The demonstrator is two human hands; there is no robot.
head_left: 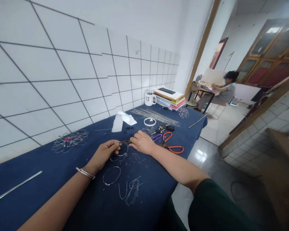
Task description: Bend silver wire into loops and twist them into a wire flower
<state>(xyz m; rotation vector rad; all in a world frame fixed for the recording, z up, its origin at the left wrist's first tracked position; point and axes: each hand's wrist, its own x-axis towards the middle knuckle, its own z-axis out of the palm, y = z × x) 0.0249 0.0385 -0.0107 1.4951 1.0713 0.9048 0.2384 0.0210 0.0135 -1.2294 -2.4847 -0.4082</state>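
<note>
One blue-clothed table [156, 179]: supports the work, presumably for reach.
Right hand [142, 142]: fingers curled round pliers [125, 141] — likely for leverage.
Left hand [108, 150]: fingertips pinching, apparently steadying, a wire hoop [120, 156].
Orange-handled scissors [175, 149]: near right hand, seemingly handy.
Wire hoop: just below pliers.

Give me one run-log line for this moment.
left hand: pinching wire loop | right hand: gripping pliers | nearby: orange-handled scissors

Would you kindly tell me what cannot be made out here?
All in the head view:
The dark tool: handles covered by the right hand.
The metal strip: one end cut off by the left edge.
The orange-handled scissors: blades hidden behind the right arm.
The coloured bits on the lower wire ring: too small to identify.
</note>
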